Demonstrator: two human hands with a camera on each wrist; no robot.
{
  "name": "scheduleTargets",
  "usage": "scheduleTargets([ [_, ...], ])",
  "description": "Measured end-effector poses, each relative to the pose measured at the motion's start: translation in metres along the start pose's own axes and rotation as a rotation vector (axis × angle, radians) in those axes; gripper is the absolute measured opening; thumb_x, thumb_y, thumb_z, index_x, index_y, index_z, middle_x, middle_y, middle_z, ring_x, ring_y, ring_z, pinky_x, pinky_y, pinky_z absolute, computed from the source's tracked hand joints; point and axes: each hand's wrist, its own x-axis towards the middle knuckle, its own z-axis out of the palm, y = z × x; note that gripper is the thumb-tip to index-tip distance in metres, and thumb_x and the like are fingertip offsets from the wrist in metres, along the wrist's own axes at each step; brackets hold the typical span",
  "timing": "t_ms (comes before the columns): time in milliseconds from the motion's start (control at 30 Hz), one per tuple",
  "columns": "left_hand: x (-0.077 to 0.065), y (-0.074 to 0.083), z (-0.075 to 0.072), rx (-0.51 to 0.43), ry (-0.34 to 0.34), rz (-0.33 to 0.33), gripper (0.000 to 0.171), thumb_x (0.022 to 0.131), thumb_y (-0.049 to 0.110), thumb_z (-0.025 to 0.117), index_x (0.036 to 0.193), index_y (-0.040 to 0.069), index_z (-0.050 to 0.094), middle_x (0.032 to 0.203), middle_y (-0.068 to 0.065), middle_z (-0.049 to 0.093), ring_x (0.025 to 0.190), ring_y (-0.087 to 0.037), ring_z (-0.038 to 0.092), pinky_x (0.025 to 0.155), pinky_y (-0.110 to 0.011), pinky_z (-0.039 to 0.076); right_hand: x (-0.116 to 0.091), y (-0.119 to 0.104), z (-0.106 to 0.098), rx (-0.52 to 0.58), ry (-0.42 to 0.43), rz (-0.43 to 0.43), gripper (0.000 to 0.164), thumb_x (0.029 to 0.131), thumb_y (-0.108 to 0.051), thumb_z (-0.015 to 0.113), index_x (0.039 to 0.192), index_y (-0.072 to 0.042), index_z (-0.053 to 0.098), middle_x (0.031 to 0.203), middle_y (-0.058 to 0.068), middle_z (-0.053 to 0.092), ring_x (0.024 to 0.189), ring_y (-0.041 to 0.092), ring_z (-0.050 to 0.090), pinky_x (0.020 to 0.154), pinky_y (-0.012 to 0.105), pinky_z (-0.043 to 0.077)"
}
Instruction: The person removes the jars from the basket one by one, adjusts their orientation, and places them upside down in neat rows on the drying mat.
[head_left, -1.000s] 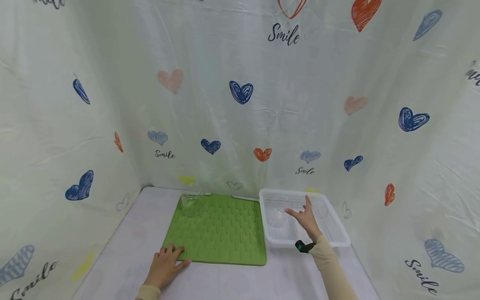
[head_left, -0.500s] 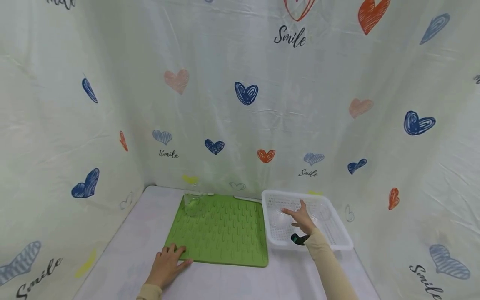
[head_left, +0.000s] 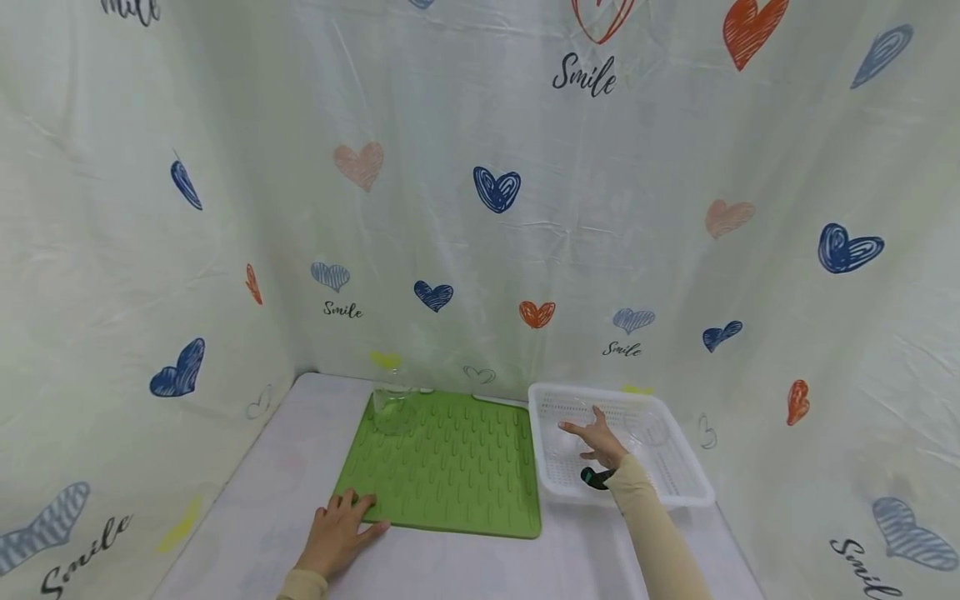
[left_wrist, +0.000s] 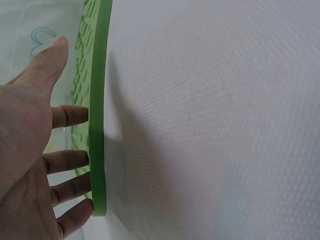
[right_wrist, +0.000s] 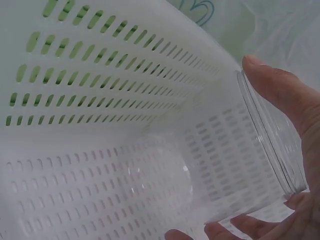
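My right hand [head_left: 602,443] reaches into a white plastic basket [head_left: 701,492] at the right. In the right wrist view its thumb and fingers span a clear round container [right_wrist: 267,137] with a ringed rim; the thumb tip is right at one side of the rim, the fingers at the other. Part of the container is hidden by the hand. My left hand [head_left: 335,532] rests at the near left corner of a green textured mat [head_left: 457,467], fingertips against its edge and thumb stretched out. Another clear vessel [head_left: 395,412] stands at the mat's far left.
A second clear round piece [head_left: 647,429] lies in the basket's right part. The basket has slotted walls and stands close beside the mat. A pale curtain [head_left: 562,233] printed with hearts hangs behind the white-covered table [head_left: 427,567].
My right hand has turned left and come down onto the clear container in the basket. The head view has shifted slightly. My left hand stays at the mat's corner.
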Motion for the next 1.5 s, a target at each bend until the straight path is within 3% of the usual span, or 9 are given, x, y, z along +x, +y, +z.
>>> scheduleTargets([
  [233,0.001,0.001,-0.002,0.000,-0.020,-0.002,0.063,0.082,0.063,0.061,0.121,0.014,0.063,0.112,-0.015,0.056,0.103,-0.035,0.054,0.078,-0.055,0.044,0.001,0.005,0.001,-0.038,-0.011,-0.008,0.119,0.081,-0.034,0.078,0.151,-0.007,-0.016,0.151,0.039,0.000,0.138,0.057,0.014,0.100,0.073,0.033],
  [633,0.002,0.001,0.000,0.003,-0.020,-0.005,0.064,0.081,0.064,0.061,0.121,0.014,0.063,0.112,-0.016,0.057,0.102,-0.035,0.054,0.076,-0.054,0.044,0.004,0.015,0.007,-0.092,0.022,-0.029,0.110,0.079,-0.028,0.080,0.149,-0.002,-0.001,0.150,0.037,0.011,0.135,0.057,0.023,0.101,0.070,0.035],
  [867,0.003,0.001,-0.001,0.008,-0.021,-0.001,0.065,0.080,0.066,0.060,0.120,0.015,0.063,0.109,-0.014,0.056,0.100,-0.034,0.054,0.075,-0.054,0.044,0.009,0.016,0.007,-0.133,0.088,-0.035,0.114,0.076,-0.042,0.080,0.146,0.003,0.003,0.148,0.036,0.015,0.133,0.054,0.029,0.103,0.065,0.037],
  [1067,0.004,0.001,-0.001,0.006,-0.038,-0.009,0.063,0.081,0.064,0.061,0.120,0.015,0.063,0.107,-0.012,0.056,0.099,-0.033,0.054,0.074,-0.054,0.044,0.006,0.009,0.010,-0.173,0.150,-0.024,0.117,0.074,-0.050,0.077,0.145,0.006,0.003,0.149,0.034,0.015,0.136,0.051,0.025,0.112,0.062,0.026],
  [1233,0.004,0.002,-0.001,0.001,-0.036,-0.003,0.064,0.080,0.065,0.061,0.120,0.015,0.063,0.107,-0.012,0.056,0.098,-0.033,0.054,0.075,-0.055,0.044,0.006,0.009,0.010,-0.159,0.189,-0.016,0.109,0.073,-0.052,0.077,0.141,0.004,0.012,0.143,0.031,0.026,0.133,0.047,0.031,0.112,0.060,0.028],
  [1500,0.001,0.002,-0.002,0.008,0.001,0.020,0.062,0.081,0.062,0.063,0.119,0.013,0.063,0.109,-0.015,0.056,0.099,-0.035,0.054,0.077,-0.056,0.045,0.001,0.004,0.007,-0.158,0.203,-0.031,0.117,0.073,-0.059,0.075,0.146,0.001,0.007,0.150,0.028,0.025,0.136,0.048,0.030,0.112,0.061,0.028],
])
